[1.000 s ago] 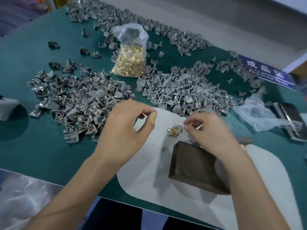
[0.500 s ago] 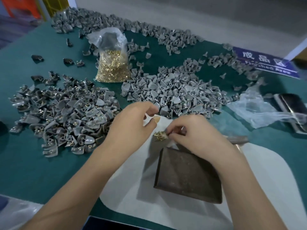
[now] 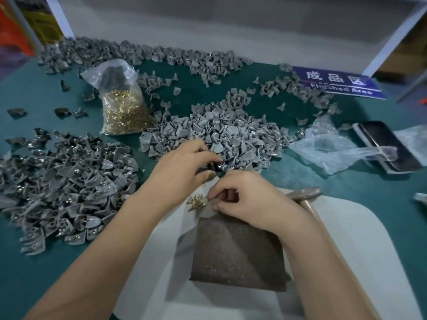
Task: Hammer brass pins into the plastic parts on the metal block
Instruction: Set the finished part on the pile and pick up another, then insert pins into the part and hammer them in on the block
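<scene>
Left hand [image 3: 184,165] curled at the near edge of the middle heap of plastic parts [image 3: 221,137], fingertips pinched around something dark; whether a part is truly gripped, impossible to tell. Right hand [image 3: 245,199] closed in a pinch just beside the small cluster of brass pins [image 3: 196,200] on the white mat [image 3: 360,239], at the far corner of the metal block [image 3: 235,252]; a pin between the fingertips likely but too small to confirm. Block top bare, no part seated yet. Hammer [image 3: 305,195] lying behind the right wrist, untouched.

Risks from here: a pin slipping from the pinch and rolling off the mat onto the green worktop [image 3: 69,269], lost among the left heap of parts already pinned [image 3: 64,181]. A part set crooked on the block, bending the pin under the blow. Fingertips near the pin at the strike, exposed to the hammer. Wrist brushing the loose cluster, scattering it.
</scene>
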Demonstrator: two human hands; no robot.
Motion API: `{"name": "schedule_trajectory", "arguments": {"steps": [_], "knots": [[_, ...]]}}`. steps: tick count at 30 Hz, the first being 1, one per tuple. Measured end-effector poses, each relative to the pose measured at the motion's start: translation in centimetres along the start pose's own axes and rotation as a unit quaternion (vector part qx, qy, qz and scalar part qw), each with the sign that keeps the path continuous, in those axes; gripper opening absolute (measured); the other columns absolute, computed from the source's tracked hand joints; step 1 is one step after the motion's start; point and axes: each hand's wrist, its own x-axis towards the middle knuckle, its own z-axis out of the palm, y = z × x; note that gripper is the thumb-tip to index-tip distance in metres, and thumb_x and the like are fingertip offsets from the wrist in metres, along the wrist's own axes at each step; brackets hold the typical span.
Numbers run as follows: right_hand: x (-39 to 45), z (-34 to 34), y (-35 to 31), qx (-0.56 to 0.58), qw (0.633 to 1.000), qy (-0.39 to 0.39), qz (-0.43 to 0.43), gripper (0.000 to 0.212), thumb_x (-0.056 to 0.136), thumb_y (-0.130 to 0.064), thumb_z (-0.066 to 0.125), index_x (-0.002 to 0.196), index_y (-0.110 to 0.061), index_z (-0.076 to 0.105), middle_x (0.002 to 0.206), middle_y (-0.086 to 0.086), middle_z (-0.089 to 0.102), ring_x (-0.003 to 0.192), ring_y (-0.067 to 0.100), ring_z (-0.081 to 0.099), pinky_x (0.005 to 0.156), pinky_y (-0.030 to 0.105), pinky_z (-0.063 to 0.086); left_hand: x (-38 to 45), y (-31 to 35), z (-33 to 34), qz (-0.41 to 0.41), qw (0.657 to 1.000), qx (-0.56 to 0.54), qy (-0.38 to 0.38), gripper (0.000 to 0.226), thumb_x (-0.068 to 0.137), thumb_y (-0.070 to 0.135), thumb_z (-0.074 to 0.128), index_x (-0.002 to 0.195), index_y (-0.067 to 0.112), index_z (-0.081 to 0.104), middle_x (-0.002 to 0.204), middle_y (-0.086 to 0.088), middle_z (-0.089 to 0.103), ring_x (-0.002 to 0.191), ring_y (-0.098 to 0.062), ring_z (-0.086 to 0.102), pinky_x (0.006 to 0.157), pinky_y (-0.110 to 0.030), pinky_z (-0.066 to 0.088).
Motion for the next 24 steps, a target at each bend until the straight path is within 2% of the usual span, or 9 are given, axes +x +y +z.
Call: {"name": "schedule_trajectory", "arguments": {"steps": [2, 6, 9, 12, 14, 16, 19, 22, 24], "knots": [[0.1, 0.1, 0.1, 0.003, 1.0, 0.007, 0.0, 0.011, 0.085, -0.022, 0.082, 0.093, -0.03, 0.082, 0.091, -0.014, 0.065, 0.084, 0.004, 0.06, 0.078, 0.016, 0.047, 0.0, -0.2, 0.0, 0.018, 1.0, 0.008, 0.003, 0.034, 0.091, 0.035, 0.071, 0.125, 0.037, 0.068, 0.107, 0.017, 0.051, 0.1, -0.004, 0.045, 0.086, -0.035, 0.048], [0.2, 0.5, 0.3, 0.004, 1.0, 0.018, 0.001, 0.008, 0.087, -0.021, 0.078, 0.092, -0.028, 0.081, 0.094, -0.011, 0.067, 0.085, 0.003, 0.059, 0.082, 0.025, 0.05, -0.1, -0.3, 0.0, 0.049, 0.998, 0.012, 0.046, 0.02, 0.089, 0.03, 0.073, 0.109, 0.03, 0.075, 0.101, 0.013, 0.059, 0.099, -0.011, 0.053, 0.083, -0.041, 0.05], [0.1, 0.4, 0.4, 0.047, 0.997, 0.055, 0.003, 0.007, 0.084, -0.02, 0.073, 0.085, -0.027, 0.075, 0.085, -0.012, 0.07, 0.079, 0.003, 0.063, 0.078, 0.03, 0.055, -0.5, 0.1, 0.6, 0.035, 0.992, -0.076, 0.098, 0.013, 0.092, 0.026, 0.07, 0.104, 0.032, 0.074, 0.102, 0.015, 0.061, 0.094, -0.007, 0.058, 0.079, -0.028, 0.05], [-0.1, 0.3, 0.5, 0.16, 0.977, 0.139, -0.013, 0.013, 0.082, -0.008, 0.071, 0.081, -0.021, 0.069, 0.077, -0.007, 0.069, 0.074, 0.013, 0.066, 0.072, 0.035, 0.057, -0.7, 1.0, 1.2, -0.018, 0.957, -0.248, 0.152, 0.016, 0.097, 0.019, 0.066, 0.104, 0.033, 0.068, 0.098, 0.016, 0.065, 0.094, -0.006, 0.062, 0.078, -0.016, 0.048], [-0.2, 0.1, 0.7, 0.221, 0.952, 0.208, -0.03, 0.015, 0.082, -0.004, 0.07, 0.083, -0.019, 0.068, 0.077, -0.003, 0.068, 0.075, 0.019, 0.065, 0.069, 0.035, 0.056, -0.8, 1.4, 1.4, -0.052, 0.925, -0.338, 0.163, 0.019, 0.101, 0.021, 0.061, 0.11, 0.037, 0.063, 0.101, 0.016, 0.067, 0.096, -0.006, 0.065, 0.081, -0.021, 0.053], [-0.2, -0.1, 0.7, 0.266, 0.929, 0.255, -0.044, 0.015, 0.085, -0.003, 0.071, 0.087, -0.017, 0.069, 0.078, -0.003, 0.068, 0.073, 0.018, 0.065, 0.063, 0.034, 0.057, -0.8, 1.6, 1.4, -0.062, 0.897, -0.412, 0.149, 0.026, 0.104, 0.02, 0.056, 0.125, 0.034, 0.061, 0.104, 0.007, 0.068, 0.095, -0.01, 0.068, 0.082, -0.025, 0.057], [-0.2, -0.2, 0.5, 0.31, 0.906, 0.282, -0.066, 0.018, 0.088, 0.004, 0.072, 0.09, -0.013, 0.071, 0.077, -0.007, 0.069, 0.068, 0.009, 0.066, 0.059, 0.023, 0.056, -0.9, 1.9, 1.2, -0.063, 0.861, -0.488, 0.131, 0.034, 0.105, 0.013, 0.053, 0.136, 0.025, 0.061, 0.108, -0.006, 0.071, 0.097, -0.012, 0.072, 0.087, -0.021, 0.057], [-0.1, 0.1, 0.4, 0.324, 0.9, 0.283, -0.067, 0.026, 0.089, 0.006, 0.071, 0.094, -0.019, 0.074, 0.082, -0.006, 0.072, 0.073, 0.01, 0.067, 0.061, 0.023, 0.058, -1.0, 2.3, 1.3, -0.047, 0.829, -0.546, 0.113, 0.032, 0.106, 0.012, 0.052, 0.132, 0.025, 0.064, 0.11, -0.005, 0.069, 0.103, -0.017, 0.071, 0.091, -0.025, 0.057], [0.0, 0.2, 0.4, 0.329, 0.898, 0.286, -0.061, 0.028, 0.09, 0.006, 0.07, 0.099, -0.02, 0.076, 0.086, -0.002, 0.074, 0.073, 0.012, 0.069, 0.063, 0.024, 0.059, -1.0, 2.5, 1.6, -0.036, 0.824, -0.556, 0.104, 0.031, 0.106, 0.012, 0.051, 0.131, 0.026, 0.064, 0.111, 0.0, 0.066, 0.107, -0.017, 0.07, 0.092, -0.028, 0.057]]}}
